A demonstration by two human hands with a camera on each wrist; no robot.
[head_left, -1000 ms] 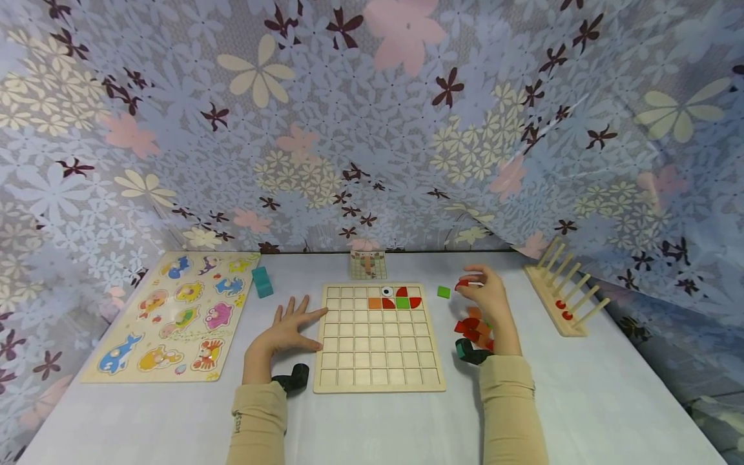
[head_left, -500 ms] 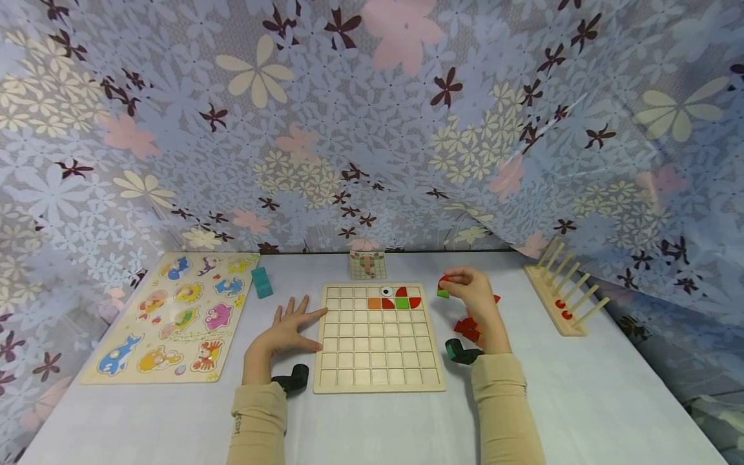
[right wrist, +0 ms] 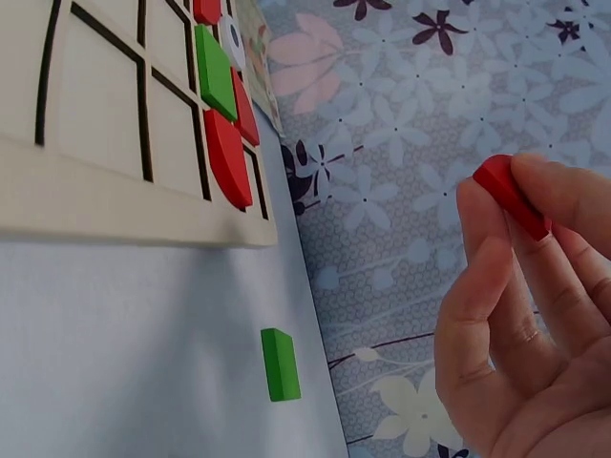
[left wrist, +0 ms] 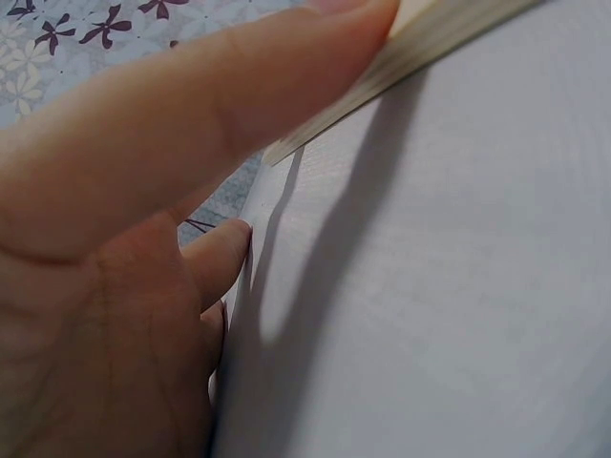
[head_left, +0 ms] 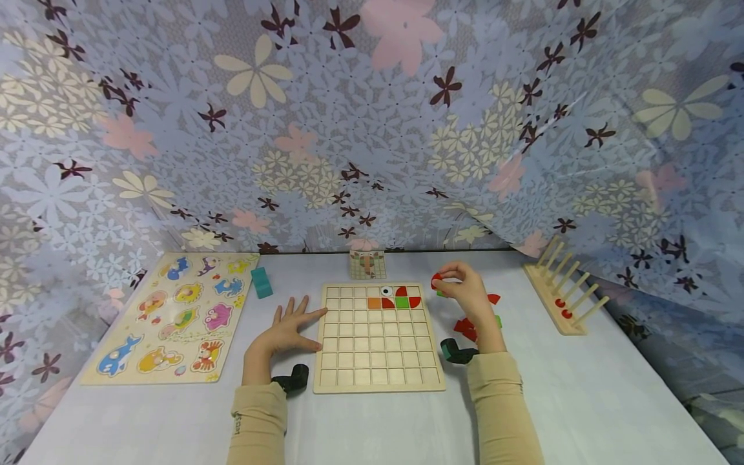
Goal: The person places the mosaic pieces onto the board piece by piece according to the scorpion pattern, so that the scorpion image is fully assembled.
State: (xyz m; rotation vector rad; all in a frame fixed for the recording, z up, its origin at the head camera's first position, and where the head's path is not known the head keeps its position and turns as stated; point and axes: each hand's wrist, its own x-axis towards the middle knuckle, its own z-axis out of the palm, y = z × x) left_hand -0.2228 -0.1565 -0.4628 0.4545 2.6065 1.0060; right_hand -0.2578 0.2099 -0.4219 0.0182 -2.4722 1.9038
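My right hand pinches a red quarter-circle tile between thumb and fingertips, raised above the table just right of the board. Below it lies a green square tile. The wooden grid board has an eye tile, an orange square tile, a green square tile and several red quarter-circle tiles in its top two rows. With fingers spread, my left hand rests at the board's left edge, thumb and index finger touching it.
Loose red tiles lie beneath the right forearm. A pattern card stands behind the board. To the left are an animal puzzle board and a teal block; a wooden peg rack with red beads is at the right.
My right hand has moved left with the red quarter-circle tile, from beyond the loose green square tile to over it. My left hand keeps its place on the board's edge.
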